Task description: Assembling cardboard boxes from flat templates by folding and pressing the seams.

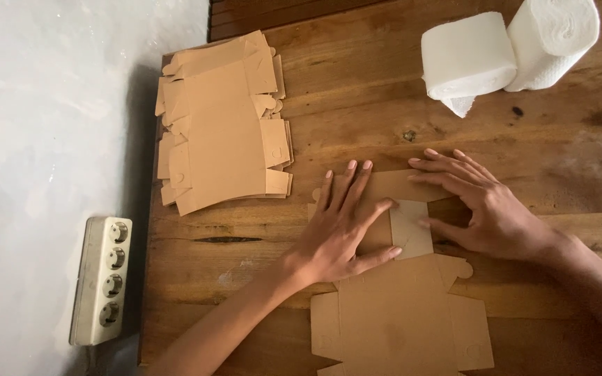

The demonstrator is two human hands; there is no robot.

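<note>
A flat brown die-cut cardboard box blank (398, 313) lies on the wooden table (357, 104) in front of me. My left hand (339, 226) presses flat on its upper part, fingers spread. My right hand (485, 209) rests on the blank's upper right, fingertips on a folded-over flap (411, 226) that shows its paler inner side. Neither hand grips anything; both only press down on the cardboard.
A stack of the same flat brown blanks (221, 125) sits at the table's far left. Two white paper rolls (468, 56) (552, 38) lie at the far right. A beige power strip (102, 278) lies beside the table's left edge.
</note>
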